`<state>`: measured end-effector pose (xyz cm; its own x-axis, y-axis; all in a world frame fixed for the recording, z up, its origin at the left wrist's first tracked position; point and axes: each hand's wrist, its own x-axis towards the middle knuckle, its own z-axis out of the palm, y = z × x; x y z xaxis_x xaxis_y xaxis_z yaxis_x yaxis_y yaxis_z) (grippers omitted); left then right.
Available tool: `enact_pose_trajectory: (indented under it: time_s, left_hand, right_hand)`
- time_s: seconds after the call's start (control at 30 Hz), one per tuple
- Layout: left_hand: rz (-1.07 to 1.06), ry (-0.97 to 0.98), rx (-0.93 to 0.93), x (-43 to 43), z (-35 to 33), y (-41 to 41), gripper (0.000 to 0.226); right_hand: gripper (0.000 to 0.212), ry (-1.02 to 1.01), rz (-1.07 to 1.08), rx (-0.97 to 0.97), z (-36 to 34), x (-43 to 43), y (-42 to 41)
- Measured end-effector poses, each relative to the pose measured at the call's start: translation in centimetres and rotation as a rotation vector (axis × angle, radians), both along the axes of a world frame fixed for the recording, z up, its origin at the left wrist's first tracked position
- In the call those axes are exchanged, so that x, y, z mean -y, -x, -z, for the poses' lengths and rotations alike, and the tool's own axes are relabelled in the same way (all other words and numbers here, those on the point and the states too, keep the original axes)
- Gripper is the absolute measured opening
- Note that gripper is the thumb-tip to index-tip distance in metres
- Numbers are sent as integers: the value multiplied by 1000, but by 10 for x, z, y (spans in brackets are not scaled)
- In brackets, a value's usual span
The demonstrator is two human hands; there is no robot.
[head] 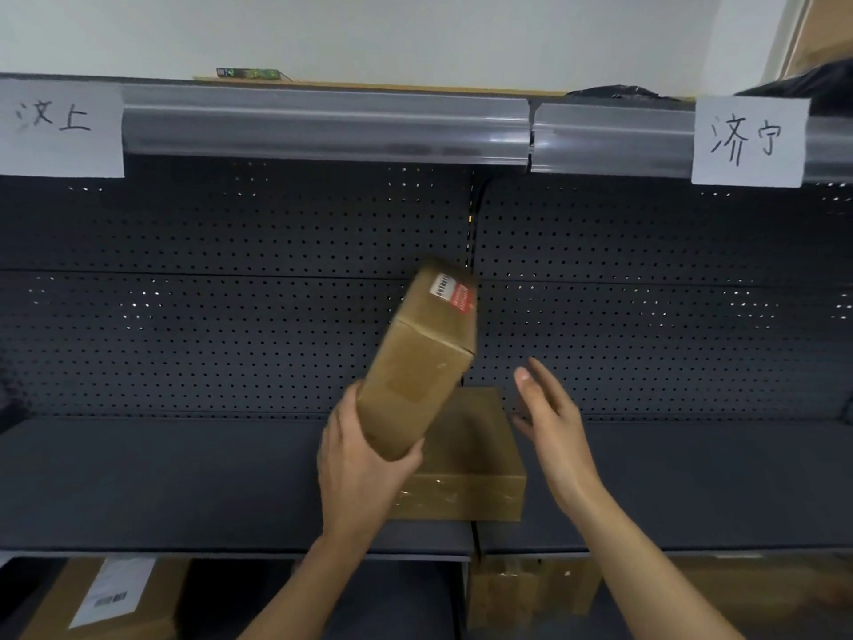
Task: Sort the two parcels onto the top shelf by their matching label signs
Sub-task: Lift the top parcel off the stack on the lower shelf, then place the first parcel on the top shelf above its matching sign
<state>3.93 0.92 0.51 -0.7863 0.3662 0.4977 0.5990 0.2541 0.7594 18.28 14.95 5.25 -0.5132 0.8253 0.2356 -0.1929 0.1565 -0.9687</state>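
Left hand [360,459] reaches up from below, grip wrapped around the lower end of a tilted cardboard parcel [422,358], raised above the middle shelf [184,478]. Right hand [551,422] hovers just beside it, grip wide, fingers spread, holding nothing. Second parcel [471,459] lies flat on that shelf, directly beneath. Paper signs [750,140] hang on the top shelf edge [323,127].

Left hand [364,459] gripping the lower end of a tall box [422,358], tilted, lifted off the shelf [161,482]; red-and-white sticker [454,293] near its top. Right hand [551,422] open, fingers spread, just right of the box, not touching. Second box [466,459] flat on the shelf behind. Pegboard [207,293] at the back. Two paper signs [60,127] [750,140] on the top shelf rail [323,122], far left and far right. More cartons [531,588] below.
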Motion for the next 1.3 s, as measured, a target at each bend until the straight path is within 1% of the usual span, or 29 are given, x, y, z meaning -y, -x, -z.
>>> enact_pose_trajectory:
  time_s: [0.07,0.1,0.27,0.33,0.4,0.43,0.47,0.53,0.6,0.67,0.8,0.93,1.0,1.07,1.1,1.13,1.2,1.27,1.3]
  left_hand:
    - [49,-215,228,4,-3,-5,104]
    - [67,-290,312,6,-5,-9,101]
    - [133,-543,650,3,-1,-22,75]
    - [167,-611,789,0,6,-25,70]
    - [202,-655,898,-3,11,-30,66]
    - [226,-679,930,-4,12,-34,65]
    - [251,-703,950,-4,13,-38,66]
    - [286,-731,956,-5,13,-45,67]
    - [307,-747,956,-6,15,-47,64]
    - [321,-755,965,-7,16,-49,67]
    - [377,-735,984,-5,18,-48,89]
    - [478,-633,966,1,22,-43,96]
    - [475,-637,941,9,23,-35,107]
    - [409,-647,888,22,20,-23,119]
    - [357,-625,831,28,17,-15,122]
    - [308,-585,756,35,15,-7,120]
    - [271,-489,609,44,10,10,102]
    - [353,-385,523,48,6,22,77]
    - [417,-321,502,48,5,25,68]
  right_hand:
    - [81,24,-6,31,13,0,-5]
    - [79,39,-18,53,20,-1,-6]
    - [67,104,-97,165,49,0,-7]
    - [77,151,-120,218,56,7,-4]
    - [96,214,-174,233,63,13,-1]
    - [100,254,-211,203,66,14,2]
    - [95,295,-249,161,68,16,4]
    - [74,353,-300,91,70,19,8]
    - [60,395,-348,33,71,21,9]
    - [56,422,-383,-15,71,23,9]
    - [56,437,-353,-91,69,25,8]
    - [49,373,-306,-132,67,20,3]
    - [59,330,-250,-127,65,14,-3]
    - [78,297,-209,-116,62,4,-12]
    - [88,279,-200,-106,61,-2,-17]
    - [97,258,-192,-92,61,-9,-21]
    - [114,209,-175,-60,59,-19,-31]
    - [126,161,-172,-34,58,-23,-38]
    - [128,141,-180,-28,58,-23,-40]
